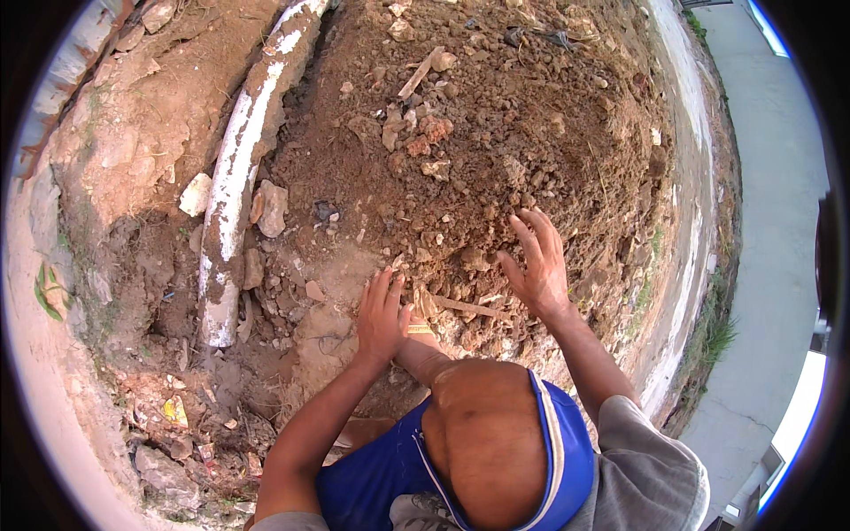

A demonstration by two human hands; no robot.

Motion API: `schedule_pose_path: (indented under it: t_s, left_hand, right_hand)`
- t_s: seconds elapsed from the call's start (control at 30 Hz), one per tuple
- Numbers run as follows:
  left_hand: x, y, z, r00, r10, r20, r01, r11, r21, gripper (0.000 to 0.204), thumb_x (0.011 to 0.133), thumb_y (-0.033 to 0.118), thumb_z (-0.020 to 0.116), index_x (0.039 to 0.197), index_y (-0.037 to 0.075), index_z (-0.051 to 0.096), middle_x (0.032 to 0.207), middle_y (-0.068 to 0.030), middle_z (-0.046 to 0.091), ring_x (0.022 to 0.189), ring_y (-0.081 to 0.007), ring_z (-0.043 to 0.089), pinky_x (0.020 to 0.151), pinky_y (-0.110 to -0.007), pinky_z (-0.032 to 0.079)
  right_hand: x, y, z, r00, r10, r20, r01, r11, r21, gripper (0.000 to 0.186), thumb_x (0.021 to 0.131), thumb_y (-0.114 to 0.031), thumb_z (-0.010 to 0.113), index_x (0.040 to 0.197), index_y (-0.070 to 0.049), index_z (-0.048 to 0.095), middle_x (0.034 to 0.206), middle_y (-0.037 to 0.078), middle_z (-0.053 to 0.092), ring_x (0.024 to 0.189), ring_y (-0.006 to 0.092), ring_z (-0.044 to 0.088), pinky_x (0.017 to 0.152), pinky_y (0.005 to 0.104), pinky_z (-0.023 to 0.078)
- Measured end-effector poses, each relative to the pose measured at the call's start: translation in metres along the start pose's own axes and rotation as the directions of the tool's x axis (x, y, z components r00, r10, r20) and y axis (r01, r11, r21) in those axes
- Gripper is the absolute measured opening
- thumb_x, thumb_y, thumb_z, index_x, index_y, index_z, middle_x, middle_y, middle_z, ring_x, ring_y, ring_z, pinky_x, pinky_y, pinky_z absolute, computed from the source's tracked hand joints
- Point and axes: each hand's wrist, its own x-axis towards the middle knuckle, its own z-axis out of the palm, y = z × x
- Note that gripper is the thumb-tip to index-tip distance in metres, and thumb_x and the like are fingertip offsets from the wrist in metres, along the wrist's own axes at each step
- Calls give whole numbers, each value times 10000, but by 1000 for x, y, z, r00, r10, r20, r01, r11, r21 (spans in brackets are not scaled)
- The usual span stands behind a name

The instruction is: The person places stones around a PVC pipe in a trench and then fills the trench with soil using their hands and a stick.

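Observation:
My left hand (381,317) is open, its fingers stretched forward and close together, low over the dirt beside my foot and the tan strap (419,329) across it. It holds nothing that I can see. My right hand (538,270) reaches onto the slope of a heap of loose brown soil (549,150). Its fingers are apart and slightly bent, the tips at the clods, with no object between them. Between the two hands lies a thin flat brown strip (469,307) among small stones. My bent knee in blue shorts (571,442) hides part of the ground.
A white pipe (232,177) smeared with dirt runs along a trench at the left. Rocks (271,209) lie against it. A wood piece (420,73) and reddish lumps (429,135) sit on the heap. Concrete paving (770,177) borders the right; litter (175,411) lies lower left.

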Motion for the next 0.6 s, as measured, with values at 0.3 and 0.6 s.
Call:
schedule_pose_path:
  t_s: [0.3, 0.6]
  left_hand:
    - [-4, -13, 2, 999, -16, -50, 14, 999, -36, 595, 849, 165, 693, 1394, 16, 507, 1478, -207, 453, 1384, -407, 411, 1166, -550, 292]
    - [-7, -26, 9, 992, 70, -105, -68, 998, 16, 565, 862, 177, 688, 1384, 36, 524, 1513, -178, 427, 1418, -432, 364, 1166, -596, 268]
  right_hand:
    - [-4, -5, 6, 997, -77, -18, 76, 995, -59, 750, 798, -210, 813, 1441, -107, 441, 1497, 233, 373, 1415, 461, 345, 1139, 590, 351]
    - [47, -45, -11, 962, -254, 102, 252, 967, 28, 411, 864, -336, 762, 1210, -143, 654, 1390, 120, 547, 1375, 338, 457, 1145, 541, 350]
